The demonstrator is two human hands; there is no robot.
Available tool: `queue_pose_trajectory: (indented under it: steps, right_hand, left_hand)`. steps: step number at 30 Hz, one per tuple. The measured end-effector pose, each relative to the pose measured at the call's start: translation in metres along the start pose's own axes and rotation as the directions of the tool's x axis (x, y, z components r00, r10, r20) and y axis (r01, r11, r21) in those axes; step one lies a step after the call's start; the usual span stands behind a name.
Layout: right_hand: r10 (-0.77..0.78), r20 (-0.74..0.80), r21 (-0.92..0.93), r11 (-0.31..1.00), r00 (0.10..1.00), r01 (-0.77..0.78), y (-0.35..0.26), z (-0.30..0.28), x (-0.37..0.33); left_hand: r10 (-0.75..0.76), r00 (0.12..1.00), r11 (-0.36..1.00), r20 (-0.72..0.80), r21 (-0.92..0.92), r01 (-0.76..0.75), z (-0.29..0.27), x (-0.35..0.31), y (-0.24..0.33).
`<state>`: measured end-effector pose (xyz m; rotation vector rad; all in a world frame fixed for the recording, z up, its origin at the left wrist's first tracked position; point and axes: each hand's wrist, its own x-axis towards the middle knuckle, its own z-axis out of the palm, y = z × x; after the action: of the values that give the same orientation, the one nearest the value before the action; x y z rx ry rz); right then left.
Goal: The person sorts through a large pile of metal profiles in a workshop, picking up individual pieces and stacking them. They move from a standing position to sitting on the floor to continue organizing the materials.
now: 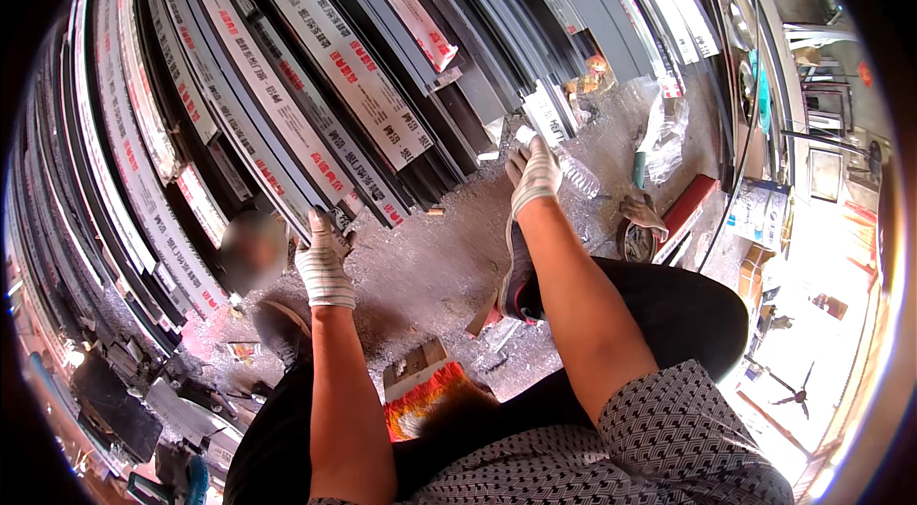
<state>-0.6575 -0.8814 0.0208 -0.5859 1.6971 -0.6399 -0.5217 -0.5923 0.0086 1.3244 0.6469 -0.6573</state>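
Note:
My left hand (pixel 325 270), in a white striped glove, is closed at the near end of a long dark metal profile (pixel 277 192) in the stack. One finger points up along the profile, and the grip's far side is hidden. To the right, my right hand (pixel 537 176) wears a matching glove. Its curled fingers are around the upper part of a clear plastic bottle (pixel 579 176). The bottle's white cap shows above the knuckles, and its ribbed body slants down to the right over the floor. Printed labels (pixel 368 94) run along several profiles.
Grey profiles (pixel 497 27) fill the far side. A crumpled clear bag (pixel 667 140), a red bar (pixel 688 204) and a container with a dirty glove (pixel 644 214) are at right. A yellow-red bristled brush (pixel 428 398) lies between my legs. Scraps cover the floor (pixel 420 266).

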Motion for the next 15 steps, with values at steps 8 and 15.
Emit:
queue_pose_trajectory:
  steps: [8, 15]
  right_hand:
    - [-0.356, 0.559, -0.802, -0.003, 0.749, 0.597, 0.091, -0.018, 0.003]
    - [-0.587, 0.324, -0.358, 0.650, 0.742, 0.670, 0.065, 0.002, -0.039]
  left_hand:
    - [0.008, 1.000, 0.993, 0.010, -0.116, -0.007, -0.006, 0.009, -0.007]
    - [-0.020, 0.995, 0.878, 0.101, 0.477, -0.031, 0.003, -0.028, 0.055]
